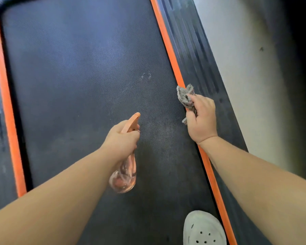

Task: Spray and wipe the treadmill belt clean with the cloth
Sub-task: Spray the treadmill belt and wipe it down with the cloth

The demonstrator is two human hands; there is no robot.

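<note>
The dark textured treadmill belt (pixel 81 82) fills most of the view, with pale damp specks near its right side. My left hand (pixel 121 138) grips a clear spray bottle (pixel 124 177) with an orange nozzle, held over the belt's middle and pointing forward. My right hand (pixel 200 119) holds a crumpled grey cloth (pixel 185 96) bunched in its fingers, hovering over the orange stripe at the belt's right edge.
Orange stripes (pixel 168 43) run along both sides of the belt, with ribbed black side rails (pixel 198 55) beyond them. A white perforated clog (pixel 202 228) stands on the belt at the bottom right. A pale wall (pixel 245 71) lies right of the treadmill.
</note>
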